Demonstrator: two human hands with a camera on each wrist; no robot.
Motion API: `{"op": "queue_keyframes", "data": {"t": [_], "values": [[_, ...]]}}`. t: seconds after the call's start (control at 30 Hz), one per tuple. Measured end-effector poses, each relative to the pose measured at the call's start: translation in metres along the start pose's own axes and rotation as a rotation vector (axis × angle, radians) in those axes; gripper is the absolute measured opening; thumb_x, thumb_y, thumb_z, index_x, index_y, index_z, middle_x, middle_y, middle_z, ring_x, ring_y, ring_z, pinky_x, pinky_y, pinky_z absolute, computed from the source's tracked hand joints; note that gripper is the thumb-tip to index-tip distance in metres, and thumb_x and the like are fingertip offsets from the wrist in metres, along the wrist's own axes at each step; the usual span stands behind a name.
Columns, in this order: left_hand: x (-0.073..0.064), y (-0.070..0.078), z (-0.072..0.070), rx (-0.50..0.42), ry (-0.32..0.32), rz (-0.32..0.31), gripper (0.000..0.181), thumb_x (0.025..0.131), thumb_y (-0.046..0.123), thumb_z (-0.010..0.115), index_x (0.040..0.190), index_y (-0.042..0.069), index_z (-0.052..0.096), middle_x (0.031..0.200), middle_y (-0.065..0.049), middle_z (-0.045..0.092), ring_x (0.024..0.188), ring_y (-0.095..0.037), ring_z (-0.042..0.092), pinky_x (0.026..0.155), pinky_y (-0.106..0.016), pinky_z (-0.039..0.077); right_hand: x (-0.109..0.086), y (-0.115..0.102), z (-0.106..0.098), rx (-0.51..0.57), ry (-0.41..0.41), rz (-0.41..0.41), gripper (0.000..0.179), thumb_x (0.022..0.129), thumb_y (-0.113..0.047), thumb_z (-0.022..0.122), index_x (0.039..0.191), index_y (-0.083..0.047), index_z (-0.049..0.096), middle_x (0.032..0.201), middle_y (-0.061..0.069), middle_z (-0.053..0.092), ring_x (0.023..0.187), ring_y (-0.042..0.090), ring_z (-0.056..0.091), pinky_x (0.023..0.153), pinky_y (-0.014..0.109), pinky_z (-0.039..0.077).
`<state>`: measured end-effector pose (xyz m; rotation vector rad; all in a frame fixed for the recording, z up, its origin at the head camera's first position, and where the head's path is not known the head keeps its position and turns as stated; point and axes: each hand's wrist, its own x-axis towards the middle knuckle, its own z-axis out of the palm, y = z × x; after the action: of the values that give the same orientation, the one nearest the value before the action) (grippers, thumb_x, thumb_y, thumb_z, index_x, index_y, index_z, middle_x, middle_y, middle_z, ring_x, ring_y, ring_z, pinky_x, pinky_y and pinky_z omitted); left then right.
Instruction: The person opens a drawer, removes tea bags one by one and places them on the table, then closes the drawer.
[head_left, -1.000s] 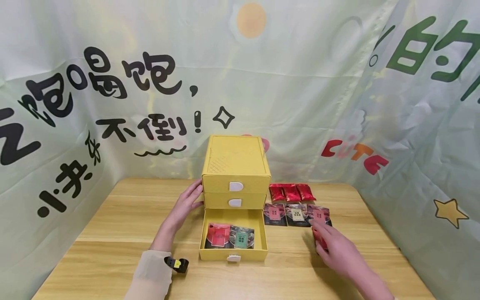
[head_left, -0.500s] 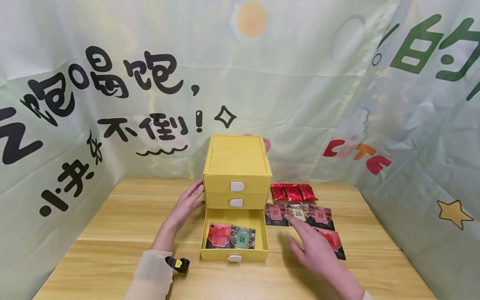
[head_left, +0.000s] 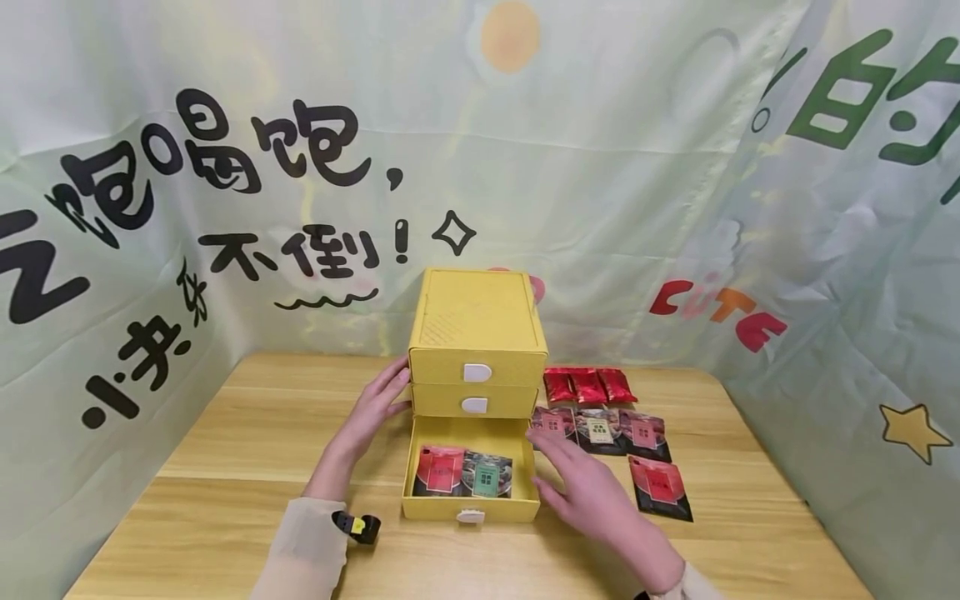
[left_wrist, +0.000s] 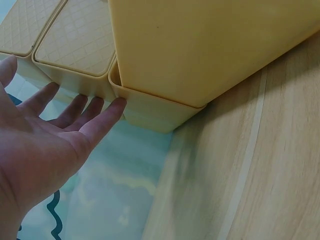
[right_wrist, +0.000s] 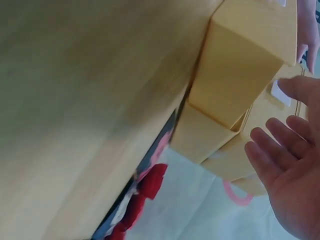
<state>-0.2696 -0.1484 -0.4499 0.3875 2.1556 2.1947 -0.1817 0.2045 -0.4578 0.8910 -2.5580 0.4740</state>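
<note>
A yellow drawer box stands mid-table with its bottom drawer pulled out. Inside that drawer lie a red packet and a dark packet with a green label. My left hand rests its fingertips on the box's left side; the left wrist view shows those fingers spread along the wall. At the drawer's right wall is my right hand, fingers extended and nothing held. The right wrist view has its palm facing the box. A red-and-black packet lies to the right of this hand.
Beyond my right hand several flat dark packets lie in a row, the left one partly hidden behind the box. Behind them sit red foil packets. A printed cloth backdrop surrounds the wooden table.
My right hand has let go of the red-and-black packet at the right and moved left to the drawer's side. My left hand has stayed against the box.
</note>
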Motion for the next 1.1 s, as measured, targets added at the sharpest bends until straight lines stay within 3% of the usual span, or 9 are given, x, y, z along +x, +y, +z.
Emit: {"op": "queue_keyframes", "data": {"t": [0.47,0.7,0.9,1.1], "values": [[0.001,-0.001,-0.001,0.002,-0.004,0.001,0.061,0.113,0.032,0.044,0.163,0.003,0.029,0.168,-0.019,0.028,0.152,-0.039,0.031,0.117,-0.059,0.040,0.040,-0.008,0.004,0.030,-0.246,-0.070,0.083,0.079,-0.039,0.090,0.146,-0.005,0.057,0.145,0.015,0.061,0.129,0.035,0.060,0.110,0.052,0.050],[0.000,0.002,0.000,0.001,-0.004,0.003,0.061,0.112,0.032,0.045,0.163,0.003,0.029,0.168,-0.017,0.028,0.152,-0.036,0.032,0.117,-0.058,0.040,0.057,-0.010,0.012,0.044,-0.345,-0.167,0.068,0.082,-0.035,0.089,0.137,-0.003,0.065,0.136,0.011,0.067,0.121,0.028,0.067,0.103,0.044,0.056],[0.000,0.002,0.000,0.008,-0.015,0.009,0.061,0.113,0.031,0.043,0.163,0.001,0.027,0.169,-0.020,0.026,0.152,-0.040,0.030,0.117,-0.059,0.039,0.066,-0.012,0.019,0.069,-0.455,-0.195,0.049,0.088,-0.028,0.086,0.130,-0.007,0.071,0.128,0.005,0.072,0.111,0.017,0.070,0.093,0.033,0.060],[0.000,0.001,0.000,0.003,-0.009,-0.003,0.061,0.113,0.032,0.044,0.163,0.002,0.027,0.169,-0.019,0.025,0.152,-0.040,0.030,0.118,-0.059,0.038,0.074,-0.015,0.028,0.074,-0.503,-0.243,0.045,0.086,-0.025,0.087,0.126,-0.009,0.073,0.123,0.003,0.074,0.109,0.014,0.070,0.095,0.029,0.059]]}}
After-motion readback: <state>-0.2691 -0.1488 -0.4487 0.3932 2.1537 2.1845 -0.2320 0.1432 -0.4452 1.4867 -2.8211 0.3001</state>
